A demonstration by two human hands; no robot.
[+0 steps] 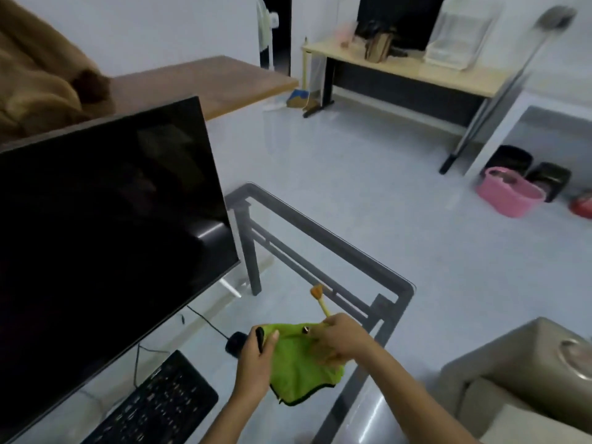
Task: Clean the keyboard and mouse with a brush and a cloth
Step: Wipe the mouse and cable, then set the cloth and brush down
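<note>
Nearest, the keyboard (160, 402) lies at the table's near left, black and rigid, its keys the delicate part, so it is best steadied by its frame. Just beyond it both hands meet over the glass table (407, 291). The left hand (253, 363) curls its fingers round the left edge of the green cloth (298, 370) and seems also to pinch a thin black strip there, perhaps a loop or trim. The right hand (339, 339) grips the cloth's upper right together with the pale handle of the brush (322, 301), whose tan bristle tip points away toward the far right edge. The cloth hangs limp and light, likely easiest bunched in the palm; the brush looks slender and stiff, best held low on its handle. The mouse (235, 342) sits just left of the left hand, small and corded, probably prone to sliding on glass. The dark monitor (105, 219) stands along the far left.
</note>
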